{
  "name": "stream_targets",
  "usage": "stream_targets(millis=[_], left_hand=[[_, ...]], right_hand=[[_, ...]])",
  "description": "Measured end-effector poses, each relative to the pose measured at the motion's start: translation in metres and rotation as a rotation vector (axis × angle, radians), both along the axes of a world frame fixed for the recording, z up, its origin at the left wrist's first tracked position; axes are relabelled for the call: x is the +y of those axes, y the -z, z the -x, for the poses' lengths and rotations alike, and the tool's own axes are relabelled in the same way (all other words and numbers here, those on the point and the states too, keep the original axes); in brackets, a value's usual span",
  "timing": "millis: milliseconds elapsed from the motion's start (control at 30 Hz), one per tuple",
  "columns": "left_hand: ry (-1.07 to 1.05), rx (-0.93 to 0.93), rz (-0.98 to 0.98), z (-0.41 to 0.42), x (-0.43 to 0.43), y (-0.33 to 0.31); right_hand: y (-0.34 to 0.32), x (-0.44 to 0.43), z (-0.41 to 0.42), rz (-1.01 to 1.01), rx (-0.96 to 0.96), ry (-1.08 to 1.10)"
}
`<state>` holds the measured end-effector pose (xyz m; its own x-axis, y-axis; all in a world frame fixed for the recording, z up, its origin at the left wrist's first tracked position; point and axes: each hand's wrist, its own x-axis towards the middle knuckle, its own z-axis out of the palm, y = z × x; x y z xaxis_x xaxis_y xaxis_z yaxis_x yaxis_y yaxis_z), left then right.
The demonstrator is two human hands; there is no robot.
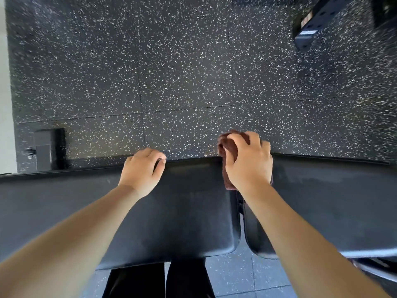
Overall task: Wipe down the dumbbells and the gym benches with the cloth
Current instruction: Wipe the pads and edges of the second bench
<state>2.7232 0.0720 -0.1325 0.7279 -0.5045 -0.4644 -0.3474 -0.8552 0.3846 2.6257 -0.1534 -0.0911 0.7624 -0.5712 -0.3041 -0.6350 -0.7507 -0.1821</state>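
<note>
Wiping the far edge of the bench [182, 211] looks like the step in hand. Your right hand [249, 162] grips the cloth [229, 147], fingers curled round the bunched brown fabric. It presses the cloth onto the far rim, right where the first pad meets the second pad [333, 201]. Part of the cloth pokes out past your knuckles, and a strip shows under your wrist. Your left hand [141, 171] rests on the same far rim, well apart from the right, fingers curled over the edge and gripping it, thumb side on top. The gap [240, 214] between the pads runs straight back toward you under your right forearm. Handling, as a guess: the cloth is soft, light and floppy, so wad it in the palm as you do now. Loose corners would drag or fold under. The pad cover looks smooth and a bit shiny, with dull smears on both pads, so it is probably slick under a damp cloth. Press flat and use long strokes. The bench itself is heavy and stiff and likely won't shift, so the rim is a fair place to brace. Watch the gap, since the cloth could snag or slip down into it. No dumbbells are in view, so that part can't be judged. Beyond the bench is speckled rubber floor [182, 72], with a black bench foot [49, 149] far left and a black holed frame [315, 24] top right. Your dark trouser legs [159, 280] stand at the near edge.
</note>
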Motion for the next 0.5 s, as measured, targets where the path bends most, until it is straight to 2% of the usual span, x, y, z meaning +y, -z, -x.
stream_targets(millis=[100,200,300,500], left_hand=[[0.081,0.045,0.048,0.014,-0.039,-0.014],[0.145,0.082,0.093,0.026,-0.075,-0.027],[0.22,0.081,0.128,0.034,-0.102,-0.042],[0.332,0.077,0.107,0.043,-0.126,-0.063]], right_hand=[[-0.01,-0.036,0.006,0.102,0.18,-0.075],[-0.009,-0.061,0.02,0.072,0.338,-0.149],[-0.015,-0.082,0.036,0.068,0.279,-0.096],[-0.043,-0.149,0.085,0.189,0.207,0.072]])
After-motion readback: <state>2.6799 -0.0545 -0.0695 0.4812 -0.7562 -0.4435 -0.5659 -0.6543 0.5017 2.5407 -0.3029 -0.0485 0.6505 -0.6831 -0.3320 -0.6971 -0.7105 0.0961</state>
